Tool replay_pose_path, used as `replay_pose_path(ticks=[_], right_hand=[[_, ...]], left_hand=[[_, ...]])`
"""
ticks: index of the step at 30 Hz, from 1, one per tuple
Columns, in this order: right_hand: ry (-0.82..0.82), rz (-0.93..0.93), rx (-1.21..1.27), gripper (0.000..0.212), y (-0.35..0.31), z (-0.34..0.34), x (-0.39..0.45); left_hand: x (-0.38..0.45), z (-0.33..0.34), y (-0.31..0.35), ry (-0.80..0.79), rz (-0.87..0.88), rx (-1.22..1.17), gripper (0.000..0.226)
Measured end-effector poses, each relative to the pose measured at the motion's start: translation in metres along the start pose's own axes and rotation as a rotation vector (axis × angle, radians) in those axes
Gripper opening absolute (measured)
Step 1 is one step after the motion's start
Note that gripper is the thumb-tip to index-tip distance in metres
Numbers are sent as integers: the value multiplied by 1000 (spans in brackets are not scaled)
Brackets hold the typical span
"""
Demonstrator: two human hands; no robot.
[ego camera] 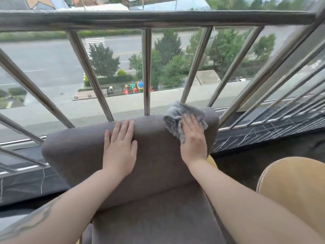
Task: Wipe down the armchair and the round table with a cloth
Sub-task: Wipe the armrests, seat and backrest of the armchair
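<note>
Wiping is underway on the grey upholstered fabric armchair [154, 166], w/ work at the top of its backrest. Right hand [193, 140] lies flat on the crumpled grey-blue microfibre cloth [177, 117], fingers straight, pressing it onto the backrest's upper right corner; no curl round it, so the grip is open-palmed, pushing rather than pinching. Cloth bunches out ahead of & to the left of those fingers, partly draped over the top edge. Left hand [121, 147] is well to the left of the right one, also flat & empty, fingers straight, palm resting on the backrest front near its middle; likely bracing the chair.

Progress, as a judgement: early. Cloth sits at the far right of the top edge, so at most part of the backrest is covered; fabric shows no wet/dry marks, so can't tell which parts are done. Seat cushion, below both wrists, appears untouched at this point. Armrests aren't in view. Round worktop isn't visible at all, so that half of the job looks wholly left.

Beyond the fingertips: steel balcony railing [147, 71] close behind the backrest, glass & street below. Right of the right forearm: yellow rounded velvet chair [295, 187].
</note>
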State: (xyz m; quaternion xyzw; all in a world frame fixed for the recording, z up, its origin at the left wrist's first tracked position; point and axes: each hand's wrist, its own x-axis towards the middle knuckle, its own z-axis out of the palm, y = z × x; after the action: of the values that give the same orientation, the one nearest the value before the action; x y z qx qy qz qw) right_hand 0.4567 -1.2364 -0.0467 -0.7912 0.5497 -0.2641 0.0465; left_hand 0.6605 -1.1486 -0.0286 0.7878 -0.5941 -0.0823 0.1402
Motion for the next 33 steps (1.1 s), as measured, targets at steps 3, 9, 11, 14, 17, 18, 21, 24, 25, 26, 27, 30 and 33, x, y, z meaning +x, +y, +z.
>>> replay_pose_path(ticks=[3,9,11,14,17,18,21,24,25,26,27,30,33], right_hand=[[-37,75,70,61,-34,7,1],[-13,-131,-79,55,59,-19,18],[25,145,-45,59,55,-17,19],[5,106,3,60,2,0,13],[-42,-241,-8,59,31,-5,8],[-25,-279,-42,58,54,-7,5],[195,159,50,59,86,-4,-7],[341,371,233,61,7,37,-23],[307,241,272,57,-24,50,-33],[264,75,293,52,-47,61,-44],[224,-66,293,47,-58,67,-52],[203,-291,80,42,-12,73,-58],[293,19,61,50,22,68,-60]], left_hand=[[-3,8,6,42,-40,-12,62],[-2,10,12,70,-63,13,63],[1,12,23,59,-95,17,59],[11,19,50,33,-78,-14,58],[19,24,56,32,-14,-10,55],[18,24,51,39,19,6,54],[10,26,28,100,160,80,53],[9,37,16,147,210,131,55],[10,41,15,178,220,141,54],[11,44,15,207,239,150,54],[10,46,12,223,258,161,55],[-14,60,-8,224,226,214,59],[-53,82,-36,200,102,248,68]])
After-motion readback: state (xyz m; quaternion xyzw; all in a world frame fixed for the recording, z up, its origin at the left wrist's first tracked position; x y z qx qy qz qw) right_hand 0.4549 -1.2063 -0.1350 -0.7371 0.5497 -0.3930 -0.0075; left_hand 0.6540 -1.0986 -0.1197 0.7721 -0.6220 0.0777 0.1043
